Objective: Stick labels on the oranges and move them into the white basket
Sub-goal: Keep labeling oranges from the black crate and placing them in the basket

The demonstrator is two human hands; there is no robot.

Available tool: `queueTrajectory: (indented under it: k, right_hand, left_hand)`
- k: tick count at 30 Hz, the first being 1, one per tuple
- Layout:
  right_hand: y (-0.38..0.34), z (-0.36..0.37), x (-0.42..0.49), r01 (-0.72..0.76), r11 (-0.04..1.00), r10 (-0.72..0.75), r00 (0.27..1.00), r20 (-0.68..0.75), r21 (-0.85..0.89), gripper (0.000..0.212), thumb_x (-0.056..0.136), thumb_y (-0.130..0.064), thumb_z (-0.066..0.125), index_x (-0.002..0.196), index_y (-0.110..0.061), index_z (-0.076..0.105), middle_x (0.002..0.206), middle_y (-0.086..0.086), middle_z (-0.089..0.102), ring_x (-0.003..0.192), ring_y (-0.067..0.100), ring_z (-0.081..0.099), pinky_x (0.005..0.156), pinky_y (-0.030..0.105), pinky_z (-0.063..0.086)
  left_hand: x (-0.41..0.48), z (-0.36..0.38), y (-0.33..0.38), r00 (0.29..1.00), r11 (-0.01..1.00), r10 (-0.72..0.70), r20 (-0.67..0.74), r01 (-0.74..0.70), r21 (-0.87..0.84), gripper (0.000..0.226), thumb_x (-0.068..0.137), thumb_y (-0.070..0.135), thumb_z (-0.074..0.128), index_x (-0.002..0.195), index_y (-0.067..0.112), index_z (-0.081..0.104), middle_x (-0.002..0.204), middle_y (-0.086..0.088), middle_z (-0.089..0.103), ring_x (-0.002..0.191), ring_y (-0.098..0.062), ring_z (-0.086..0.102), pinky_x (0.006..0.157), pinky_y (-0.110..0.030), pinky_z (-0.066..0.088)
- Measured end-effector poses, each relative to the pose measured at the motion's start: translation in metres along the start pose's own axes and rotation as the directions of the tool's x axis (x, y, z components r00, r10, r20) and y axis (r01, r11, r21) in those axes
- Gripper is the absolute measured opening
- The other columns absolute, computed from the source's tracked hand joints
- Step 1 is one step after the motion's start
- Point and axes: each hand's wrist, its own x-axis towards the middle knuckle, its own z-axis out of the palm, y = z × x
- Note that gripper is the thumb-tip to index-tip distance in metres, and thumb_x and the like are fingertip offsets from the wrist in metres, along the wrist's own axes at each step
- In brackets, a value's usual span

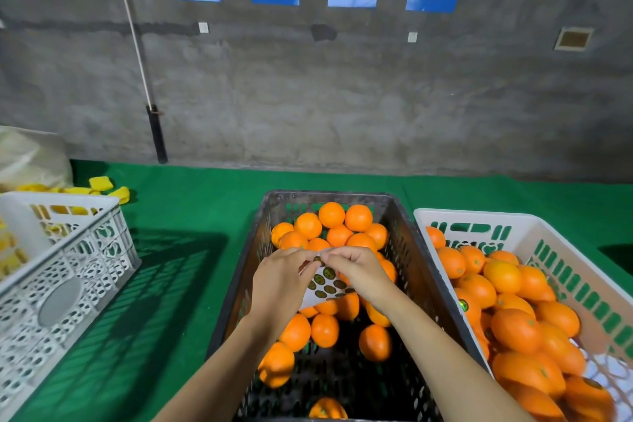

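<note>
Both hands — left hand (279, 279), right hand (356, 267) — pinching label sheet (325, 284) over black crate (407, 250); white basket (534, 226) beside, green table (191, 202), concrete wall (342, 106).

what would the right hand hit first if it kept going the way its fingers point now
The right hand points its fingertips left, at the top edge of the label sheet. It already touches the sheet there; just beyond are the left hand's fingertips, though depth is hard to judge.

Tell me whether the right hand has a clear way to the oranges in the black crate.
Probably yes: the right hand hovers over the open-topped black crate, oranges directly below. But it's pinching the label sheet with the left hand.
</note>
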Motion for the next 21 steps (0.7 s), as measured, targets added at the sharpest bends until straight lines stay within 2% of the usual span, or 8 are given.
queueTrajectory:
  k: [2,4,7,10,13,16,19,21]
  right_hand:
    - [0.0003,0.0009,0.0,0.005,1.0,-0.005,1.0,-0.014,0.001,0.023,0.098,-0.015,0.062,0.096,0.004,0.075,0.109,0.019,0.071,0.102,0.025,0.068,0.093,0.042,0.053]
    - [0.0011,0.0013,0.0006,0.006,1.0,-0.006,1.0,-0.02,0.005,0.023,0.098,-0.016,0.062,0.096,0.002,0.076,0.106,0.026,0.069,0.091,0.035,0.065,0.089,0.045,0.052]
    - [0.0024,0.0008,0.0014,-0.018,1.0,0.019,1.0,-0.012,0.018,0.024,0.098,-0.018,0.062,0.094,0.001,0.076,0.092,0.031,0.065,0.08,0.025,0.057,0.077,0.039,0.047]
    - [0.0026,0.0017,0.0022,-0.075,0.995,0.077,0.996,-0.039,0.06,0.021,0.096,-0.018,0.065,0.097,-0.002,0.078,0.096,0.015,0.075,0.087,0.023,0.067,0.079,0.031,0.052]
    - [0.0025,0.0019,0.0024,-0.112,0.989,0.116,0.992,-0.048,0.095,0.018,0.095,-0.018,0.066,0.095,-0.006,0.079,0.096,0.007,0.077,0.093,0.02,0.072,0.078,0.026,0.056]
    - [0.0025,0.0013,0.0015,-0.122,0.987,0.127,0.991,-0.044,0.105,0.02,0.095,-0.021,0.065,0.094,-0.006,0.079,0.093,0.01,0.077,0.093,0.023,0.072,0.08,0.031,0.056]
    - [0.0011,0.002,0.0018,-0.145,0.98,0.153,0.987,-0.049,0.138,0.024,0.094,-0.023,0.066,0.087,-0.003,0.077,0.089,0.019,0.074,0.08,0.025,0.067,0.074,0.036,0.051]
    - [0.001,0.0018,0.0028,-0.178,0.97,0.193,0.978,-0.077,0.166,0.023,0.092,-0.023,0.067,0.074,-0.011,0.075,0.078,0.012,0.07,0.073,0.021,0.062,0.068,0.032,0.048]
  left_hand:
    - [0.0005,0.0009,-0.0004,1.0,1.0,-0.005,0.013,0.005,-0.002,0.022,0.094,0.039,0.065,0.114,0.033,0.073,0.104,0.012,0.072,0.093,-0.008,0.061,0.063,-0.005,0.028]
    - [0.0009,0.0016,-0.001,1.0,1.0,-0.017,0.02,0.017,-0.008,0.022,0.094,0.04,0.065,0.113,0.033,0.073,0.102,0.013,0.072,0.091,-0.006,0.061,0.063,-0.006,0.029]
    - [0.0012,0.0038,-0.0029,1.0,1.0,-0.023,0.014,0.023,-0.012,0.019,0.093,0.039,0.066,0.11,0.033,0.074,0.099,0.012,0.073,0.088,-0.006,0.063,0.063,-0.011,0.036]
    - [0.0,0.0054,-0.0038,0.999,0.999,-0.03,0.01,0.03,0.017,0.018,0.093,0.042,0.064,0.107,0.035,0.074,0.096,0.011,0.073,0.086,-0.009,0.065,0.065,-0.023,0.046]
    - [-0.0012,0.0063,-0.0047,0.999,0.999,-0.03,0.013,0.03,0.031,0.016,0.094,0.044,0.063,0.104,0.036,0.073,0.093,0.013,0.072,0.082,-0.006,0.064,0.061,-0.018,0.039]
    - [-0.0001,0.0059,-0.004,0.999,0.999,-0.034,0.034,0.034,0.003,0.013,0.095,0.041,0.063,0.102,0.035,0.071,0.095,0.014,0.067,0.081,-0.005,0.06,0.059,-0.017,0.038]
    - [0.0008,0.0052,-0.0025,0.996,0.994,-0.076,0.05,0.08,-0.074,0.009,0.096,0.037,0.062,0.099,0.035,0.07,0.101,0.017,0.061,0.083,-0.003,0.056,0.061,-0.017,0.039]
    - [0.0012,0.0052,-0.0019,0.993,0.988,-0.103,0.059,0.109,-0.11,0.01,0.096,0.037,0.061,0.098,0.034,0.07,0.101,0.017,0.06,0.083,-0.002,0.055,0.061,-0.016,0.039]
